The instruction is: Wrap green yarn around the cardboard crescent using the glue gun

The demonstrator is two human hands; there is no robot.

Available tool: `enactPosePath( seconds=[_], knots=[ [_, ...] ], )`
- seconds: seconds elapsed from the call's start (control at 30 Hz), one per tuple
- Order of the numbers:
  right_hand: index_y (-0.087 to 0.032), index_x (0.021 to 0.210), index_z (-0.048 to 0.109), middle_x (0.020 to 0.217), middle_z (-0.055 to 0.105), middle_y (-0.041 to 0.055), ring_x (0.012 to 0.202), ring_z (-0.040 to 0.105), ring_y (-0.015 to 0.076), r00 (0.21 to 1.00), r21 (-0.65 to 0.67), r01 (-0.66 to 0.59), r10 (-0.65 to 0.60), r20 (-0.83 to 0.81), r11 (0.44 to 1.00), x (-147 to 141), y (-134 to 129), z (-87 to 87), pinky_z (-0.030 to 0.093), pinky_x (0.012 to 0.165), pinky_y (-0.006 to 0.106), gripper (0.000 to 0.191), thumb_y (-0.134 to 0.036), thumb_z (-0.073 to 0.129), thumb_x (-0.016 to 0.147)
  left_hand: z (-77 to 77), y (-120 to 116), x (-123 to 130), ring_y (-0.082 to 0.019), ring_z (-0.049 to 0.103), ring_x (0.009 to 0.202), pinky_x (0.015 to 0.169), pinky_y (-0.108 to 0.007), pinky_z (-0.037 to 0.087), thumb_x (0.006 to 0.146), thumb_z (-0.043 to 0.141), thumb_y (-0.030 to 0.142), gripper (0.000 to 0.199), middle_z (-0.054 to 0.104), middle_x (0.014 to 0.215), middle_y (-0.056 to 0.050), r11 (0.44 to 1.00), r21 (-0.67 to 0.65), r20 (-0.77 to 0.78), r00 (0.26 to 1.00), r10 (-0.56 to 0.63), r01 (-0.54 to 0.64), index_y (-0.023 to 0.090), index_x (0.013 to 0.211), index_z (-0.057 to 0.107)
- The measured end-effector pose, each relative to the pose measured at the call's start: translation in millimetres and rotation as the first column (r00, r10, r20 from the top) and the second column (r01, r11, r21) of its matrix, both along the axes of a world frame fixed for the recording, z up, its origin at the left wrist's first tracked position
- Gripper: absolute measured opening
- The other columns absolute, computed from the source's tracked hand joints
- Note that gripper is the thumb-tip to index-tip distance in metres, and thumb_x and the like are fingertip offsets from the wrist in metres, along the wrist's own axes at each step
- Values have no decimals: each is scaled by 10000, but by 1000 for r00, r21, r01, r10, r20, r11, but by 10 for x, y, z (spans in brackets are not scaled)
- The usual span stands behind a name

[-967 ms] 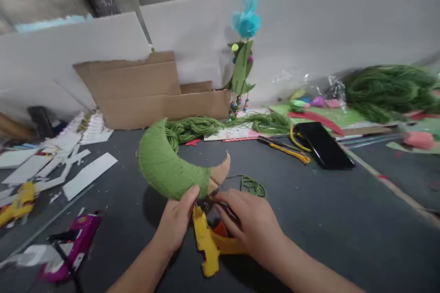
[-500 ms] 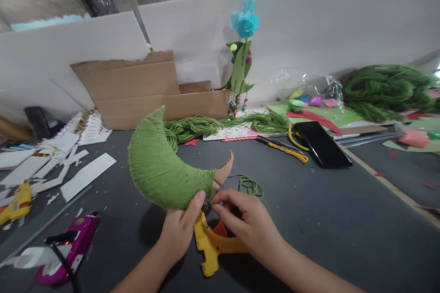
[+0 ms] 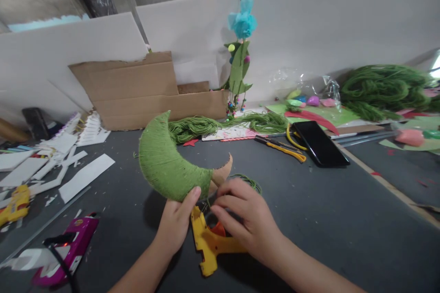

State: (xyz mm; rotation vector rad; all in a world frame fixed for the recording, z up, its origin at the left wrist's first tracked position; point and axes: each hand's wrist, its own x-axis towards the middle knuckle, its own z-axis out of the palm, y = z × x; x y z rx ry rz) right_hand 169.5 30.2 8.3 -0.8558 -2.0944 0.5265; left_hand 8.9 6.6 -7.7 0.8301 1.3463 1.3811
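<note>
A cardboard crescent (image 3: pixel 168 165), mostly wrapped in green yarn, is held up over the dark table. Its right tip (image 3: pixel 223 171) shows bare brown cardboard. My left hand (image 3: pixel 177 219) grips the lower edge, thumb on the front. Close to the wrapped edge, my right hand (image 3: pixel 245 215) has its fingers pinched together on a green yarn strand (image 3: pixel 208 202). Beneath both hands lies a yellow glue gun (image 3: pixel 208 242) with an orange trigger. Loose green yarn (image 3: pixel 250 182) is partly hidden behind my right hand.
A phone (image 3: pixel 319 143) and an orange-handled tool (image 3: pixel 285 150) lie behind on the right. Green yarn bundles (image 3: pixel 195 128) sit by a cardboard piece (image 3: pixel 134 91). At left are white strips (image 3: pixel 85 176), a purple device (image 3: pixel 68 252) and another yellow glue gun (image 3: pixel 15 203).
The crescent has tilted slightly, its left part moving to the right. My right hand has risen a little, its fingers now covering more of the loose yarn behind.
</note>
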Motion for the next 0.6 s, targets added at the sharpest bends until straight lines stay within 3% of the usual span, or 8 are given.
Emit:
enactPosePath(
  seconds=[0.07,0.13,0.2,0.27,0.33,0.43,0.5,0.6],
  knots=[
    [-183,776,629,897,616,70,850,534,198,991,172,133,-130,-27,976,70,62,33,405,785,364,93,-191,538,794,-2,18,-10,-279,578,1023,900,-369,423,652,668,317,385,702,938,-90,999,2,34,999,32,-32,135,992,657],
    [-195,875,618,1019,601,77,985,500,229,981,209,193,-195,-14,959,120,130,37,322,917,446,116,-178,546,785,14,30,-22,-287,586,1010,887,-383,434,651,664,322,426,695,966,-105,1000,-4,55,998,5,-5,123,1028,641],
    [-209,946,595,1087,578,75,1068,464,232,985,76,170,-169,-14,983,132,187,1,283,965,458,163,-187,532,797,42,32,-30,-282,592,1004,892,-383,435,660,659,317,423,689,993,-108,998,-7,74,996,-59,60,128,1038,639],
    [-223,971,574,1121,547,71,1090,452,220,983,-169,135,-154,-100,976,109,220,-61,320,948,425,175,-217,517,806,63,27,-33,-276,583,1025,915,-381,421,668,660,303,425,682,1020,-105,992,-5,73,989,-127,127,139,1059,632],
    [-234,1002,532,1049,550,53,1004,501,196,942,-442,82,-214,-259,893,73,229,-121,395,865,371,210,-261,533,794,62,22,-37,-272,569,1049,937,-382,404,672,665,289,450,670,1054,-102,984,-9,68,981,-179,180,151,1096,613],
    [-239,1054,469,807,534,-16,724,537,132,841,-728,-115,-323,-433,676,41,218,-155,434,671,270,341,-323,601,751,42,27,-48,-263,565,1055,953,-390,389,704,648,277,462,648,1104,-101,966,-10,89,962,-257,259,164,1146,578],
    [-220,1039,485,708,488,-46,609,495,97,790,-784,-254,-346,-506,567,43,211,-140,402,588,226,362,-331,636,729,43,35,-53,-254,571,1043,952,-393,389,722,636,260,453,647,1105,-100,954,-2,132,946,-296,299,168,1160,565],
    [-189,969,532,636,442,-65,543,444,70,738,-784,-359,-360,-571,507,60,214,-103,362,532,194,343,-307,685,686,78,44,-45,-254,583,1019,925,-406,411,724,633,225,438,659,1076,-100,942,2,241,914,-327,337,163,1152,569]
  ],
)
